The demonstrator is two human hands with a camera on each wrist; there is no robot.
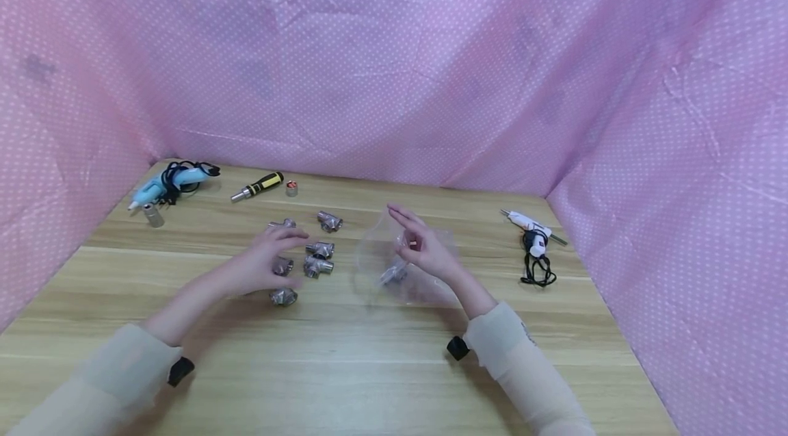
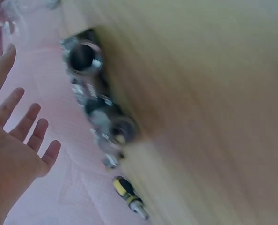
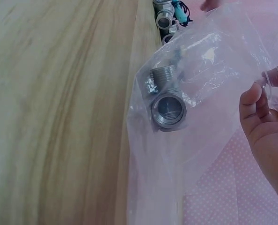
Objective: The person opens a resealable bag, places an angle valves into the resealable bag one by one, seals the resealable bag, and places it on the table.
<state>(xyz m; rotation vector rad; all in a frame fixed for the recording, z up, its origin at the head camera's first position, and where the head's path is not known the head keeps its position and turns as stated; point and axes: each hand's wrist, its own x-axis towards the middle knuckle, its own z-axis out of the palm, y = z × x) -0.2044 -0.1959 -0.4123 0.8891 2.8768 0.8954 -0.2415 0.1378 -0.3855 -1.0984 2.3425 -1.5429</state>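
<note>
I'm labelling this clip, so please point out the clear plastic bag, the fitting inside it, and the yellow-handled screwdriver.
clear plastic bag (image 3: 214,70): right wrist view, on its upper film.
fitting inside the bag (image 3: 168,110): right wrist view, on its open round end.
yellow-handled screwdriver (image 1: 258,186): head view, on the handle's middle.

Shiny threaded metal pipe fitting (image 3: 168,108) inside a clear, glossy, crinkled plastic bag (image 3: 209,79), lying on a matt wood-grain tabletop (image 1: 345,354).
</note>
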